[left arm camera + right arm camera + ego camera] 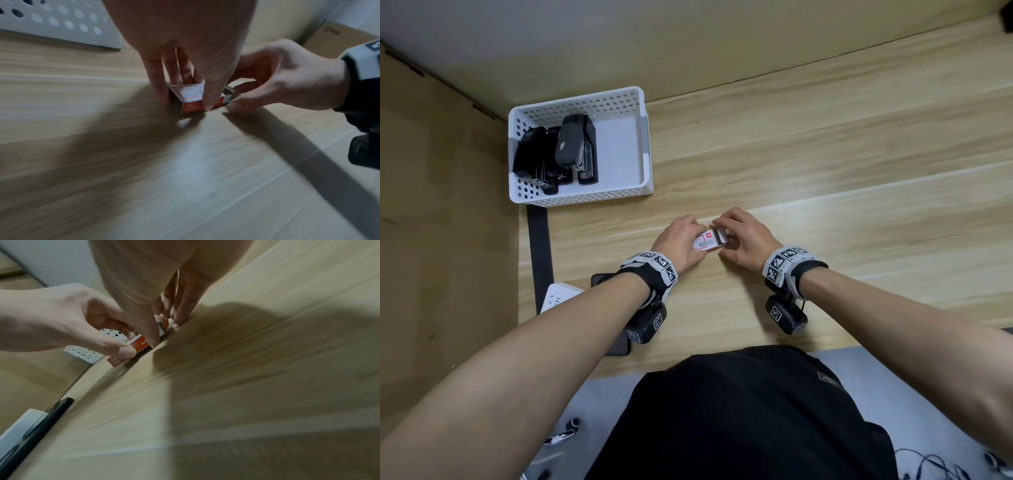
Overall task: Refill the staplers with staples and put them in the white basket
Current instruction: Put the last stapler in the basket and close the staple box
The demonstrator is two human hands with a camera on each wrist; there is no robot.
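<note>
Now you have the staple box (707, 242) on the table (825, 171), your left hand (681, 240) pinching its sleeve and your right hand (744, 240) gripping the tray that sticks out. No stapler remains on the table, so this looks like closing the box; push the tray squarely in. One white basket (645, 137) holds what I count as three staplers (571, 144), bunched together.

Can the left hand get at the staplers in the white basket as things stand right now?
Probably not yet: the left hand grips the staple box that the right hand also holds. Once freed, the way looks clear: the white basket is open-topped with the staplers exposed.
</note>
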